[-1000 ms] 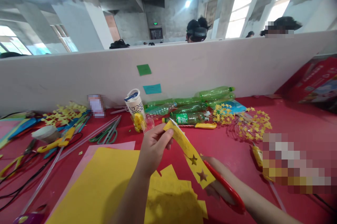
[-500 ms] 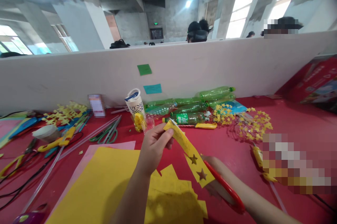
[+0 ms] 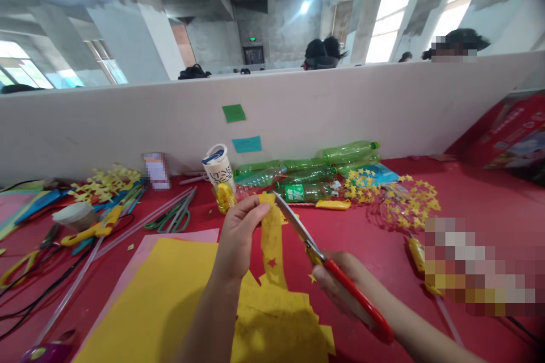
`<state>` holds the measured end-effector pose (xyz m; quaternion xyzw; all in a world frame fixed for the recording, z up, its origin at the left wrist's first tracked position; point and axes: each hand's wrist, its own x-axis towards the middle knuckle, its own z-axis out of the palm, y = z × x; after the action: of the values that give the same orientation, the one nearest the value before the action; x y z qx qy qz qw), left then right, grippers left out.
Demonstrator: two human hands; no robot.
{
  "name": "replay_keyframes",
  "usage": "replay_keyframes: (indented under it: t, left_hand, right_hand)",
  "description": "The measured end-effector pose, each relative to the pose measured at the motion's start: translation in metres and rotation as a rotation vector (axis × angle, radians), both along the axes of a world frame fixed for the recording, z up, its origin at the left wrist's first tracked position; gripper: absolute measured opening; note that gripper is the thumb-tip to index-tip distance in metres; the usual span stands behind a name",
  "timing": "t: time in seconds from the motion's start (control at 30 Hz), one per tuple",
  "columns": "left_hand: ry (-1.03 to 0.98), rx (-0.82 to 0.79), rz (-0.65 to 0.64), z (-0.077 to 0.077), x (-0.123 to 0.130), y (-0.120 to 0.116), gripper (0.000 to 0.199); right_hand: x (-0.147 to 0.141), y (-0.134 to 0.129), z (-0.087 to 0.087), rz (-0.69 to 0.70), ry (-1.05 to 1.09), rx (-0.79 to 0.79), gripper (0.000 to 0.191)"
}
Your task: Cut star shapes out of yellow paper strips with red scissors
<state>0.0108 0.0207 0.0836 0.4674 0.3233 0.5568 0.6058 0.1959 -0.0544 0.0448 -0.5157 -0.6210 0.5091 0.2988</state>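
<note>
My left hand (image 3: 239,232) pinches the top end of a yellow paper strip (image 3: 272,241), which hangs down and has a star-shaped hole near its lower part. In my right hand (image 3: 344,283) is a pair of red-handled scissors (image 3: 355,295); the blades point up and left, with their tips beside the strip's top. A small yellow star (image 3: 313,278) shows just left of my right hand. Beneath my hands lie several cut yellow pieces (image 3: 281,323), and to their left a large yellow sheet (image 3: 157,289) rests over a pink sheet (image 3: 208,234).
Behind my hands lie green plastic bottles (image 3: 304,175), a paper cup (image 3: 218,165) and a yellow cutter knife (image 3: 333,204). Yellow stars (image 3: 411,201) stand in clusters at the right. Green-handled scissors (image 3: 179,215) and a glue gun (image 3: 96,229) lie left. A white partition (image 3: 149,119) bounds the table.
The strip has swung left and hangs nearly straight down, away from the scissors. The scissor blades, hidden behind the strip before, now show. My left hand has shifted slightly left.
</note>
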Motion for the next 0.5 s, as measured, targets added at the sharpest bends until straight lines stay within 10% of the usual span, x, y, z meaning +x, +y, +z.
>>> replay_keyframes:
  t: [0.5]
  left_hand:
    - [0.273,-0.051,0.094,0.021,-0.006,-0.004,0.015]
  right_hand:
    - [0.012,0.001,0.015,0.162,-0.065,0.069,0.052]
